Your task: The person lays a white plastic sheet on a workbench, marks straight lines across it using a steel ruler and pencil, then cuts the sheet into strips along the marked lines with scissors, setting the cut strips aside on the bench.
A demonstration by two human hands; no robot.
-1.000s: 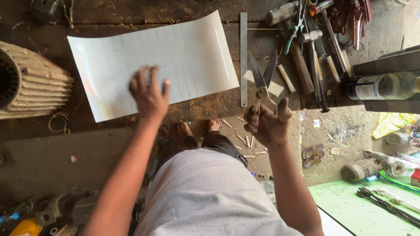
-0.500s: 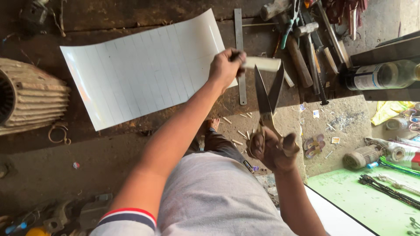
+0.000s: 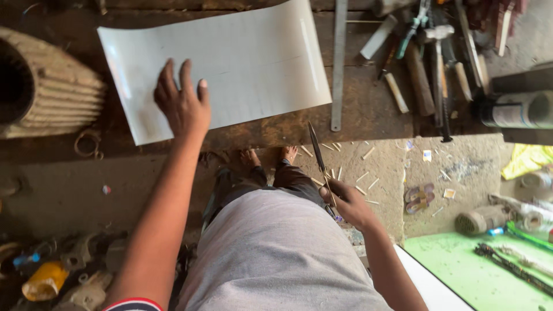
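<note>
- The pale metal sheet [image 3: 230, 63] lies on the dark wooden workbench [image 3: 368, 109], glossy, faintly ruled with lines, its right edge curling upward
- Left hand [image 3: 183, 103] rests flat on the sheet's lower left part, fingers spread
- Right hand [image 3: 348, 204] is closed around the handles of the shears [image 3: 319, 158], blades pointing toward the bench edge
- A steel ruler [image 3: 339, 63] lies just right of the sheet

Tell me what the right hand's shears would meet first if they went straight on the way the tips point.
The right hand holds shears whose tips point up toward the bench. Going straight on, they would probably meet the lower right corner of the white sheet, though depth is unclear and the wooden bench edge might come first.
</note>
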